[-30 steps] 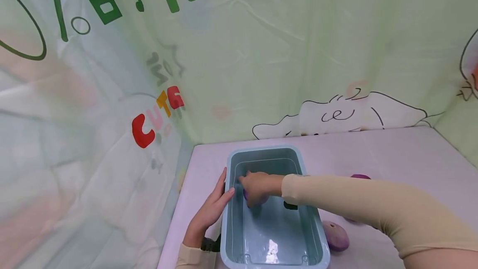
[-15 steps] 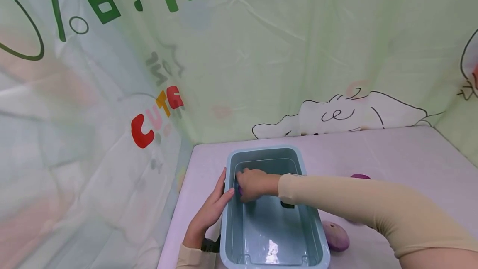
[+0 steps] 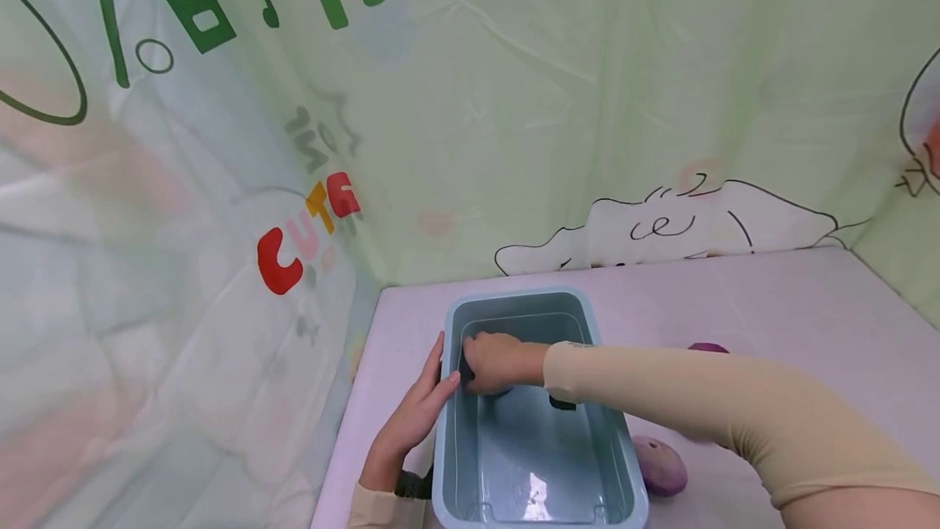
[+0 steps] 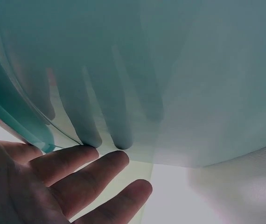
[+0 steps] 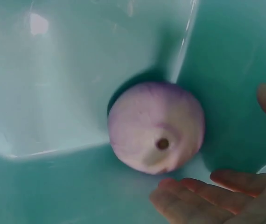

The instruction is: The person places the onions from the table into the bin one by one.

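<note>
My left hand (image 3: pixel 414 419) rests straight-fingered along the outer left side of a light blue plastic bin (image 3: pixel 539 464), thumb at the rim. In the left wrist view, its fingers (image 4: pixel 93 182) are spread against the translucent wall. My right hand (image 3: pixel 499 362) reaches into the bin near the left wall. A round, purple-and-white object with a small dark hole (image 5: pixel 156 128) lies in the bin's corner, seen in the right wrist view. The right fingers (image 5: pixel 193 200) are extended beside it, apart from it. In the head view the hand hides this object.
A similar purple, rounded object (image 3: pixel 661 466) lies on the table just right of the bin. Another purple one (image 3: pixel 708 347) shows partly behind the right sleeve (image 3: pixel 661 386). A pale printed curtain (image 3: pixel 470 104) surrounds the table (image 3: pixel 778 300).
My right hand has shifted slightly left toward the bin's wall, and the purple object under it has gone out of sight in the head view. The left hand stays put.
</note>
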A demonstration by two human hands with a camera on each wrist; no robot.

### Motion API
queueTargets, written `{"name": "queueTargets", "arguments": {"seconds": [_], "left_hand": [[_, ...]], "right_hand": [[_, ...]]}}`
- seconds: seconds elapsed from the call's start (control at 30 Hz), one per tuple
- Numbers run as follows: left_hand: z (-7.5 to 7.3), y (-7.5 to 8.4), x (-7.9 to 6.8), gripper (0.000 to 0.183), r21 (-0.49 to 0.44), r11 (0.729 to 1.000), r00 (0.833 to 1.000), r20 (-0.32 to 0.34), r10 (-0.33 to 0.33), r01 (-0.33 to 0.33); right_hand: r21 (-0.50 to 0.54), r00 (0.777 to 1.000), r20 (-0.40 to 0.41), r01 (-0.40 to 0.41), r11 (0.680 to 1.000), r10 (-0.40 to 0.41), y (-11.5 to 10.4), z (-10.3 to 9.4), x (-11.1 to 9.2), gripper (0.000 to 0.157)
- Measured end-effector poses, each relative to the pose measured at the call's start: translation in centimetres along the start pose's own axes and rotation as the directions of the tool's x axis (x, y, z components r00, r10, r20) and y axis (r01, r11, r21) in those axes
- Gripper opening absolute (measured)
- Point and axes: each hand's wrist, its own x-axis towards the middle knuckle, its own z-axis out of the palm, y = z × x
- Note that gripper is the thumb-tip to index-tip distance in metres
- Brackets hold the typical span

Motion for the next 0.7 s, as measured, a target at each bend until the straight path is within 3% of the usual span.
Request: {"name": "queueTargets", "arguments": {"seconds": [0.23,0.33,0.53,0.7], "left_hand": [[0.0,0.2,0.0,0.070,-0.001,1.000,1.000,0.002,0.002,-0.002],[0.2,0.3,-0.1,0.071,-0.009,1.000,1.000,0.009,-0.011,0.012],[0.3,0.2,-0.2,0.070,-0.007,1.000,1.000,0.013,-0.017,0.018],[0.2,0.2,0.0,0.070,-0.006,1.000,1.000,-0.012,0.011,-0.012]], "right_hand": [[-0.004,0.998,-0.051,0.048,0.999,-0.048,0.7,-1.7,-0.5,0.067],[0.056,0.995,-0.084,0.057,0.997,-0.052,1.1,-3.0,-1.4,0.073],[0.232,0.986,-0.161,0.087,0.969,-0.050,2.0,-6.8,-4.5,0.074],[0.314,0.965,-0.259,0.129,0.940,-0.046,3.3,-10.5,-8.3,0.071]]}}
